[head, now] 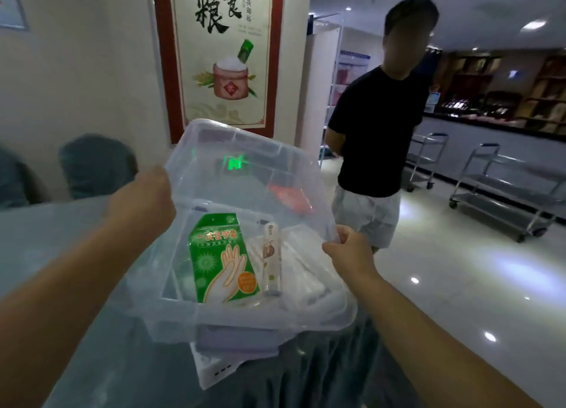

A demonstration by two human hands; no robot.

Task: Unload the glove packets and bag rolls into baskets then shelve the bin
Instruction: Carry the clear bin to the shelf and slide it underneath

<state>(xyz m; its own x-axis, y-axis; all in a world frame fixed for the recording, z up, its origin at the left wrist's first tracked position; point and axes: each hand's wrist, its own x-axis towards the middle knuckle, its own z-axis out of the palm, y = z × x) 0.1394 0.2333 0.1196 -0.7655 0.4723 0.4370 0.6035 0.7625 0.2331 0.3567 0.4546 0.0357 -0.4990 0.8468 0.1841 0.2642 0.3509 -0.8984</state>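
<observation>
Bin point(245, 315) centre frame on table, lid point(245, 168) tilted up. Left hand point(144, 199), right hand point(349, 248) grip lid edges. Glove packet point(222, 260), roll point(271, 257) inside: light, slippery film; pinch packet top.

The raised lid point(245, 168) overhangs the bin point(245, 318), leaving its near side open.

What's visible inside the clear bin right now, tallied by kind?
Green glove packets: 1
Slim bag rolls: 1
White packs at the right, blurred: count unclear
Total clearly distinguishable: 2

Both hands hold the lifted clear lid: left hand, right hand.
</observation>
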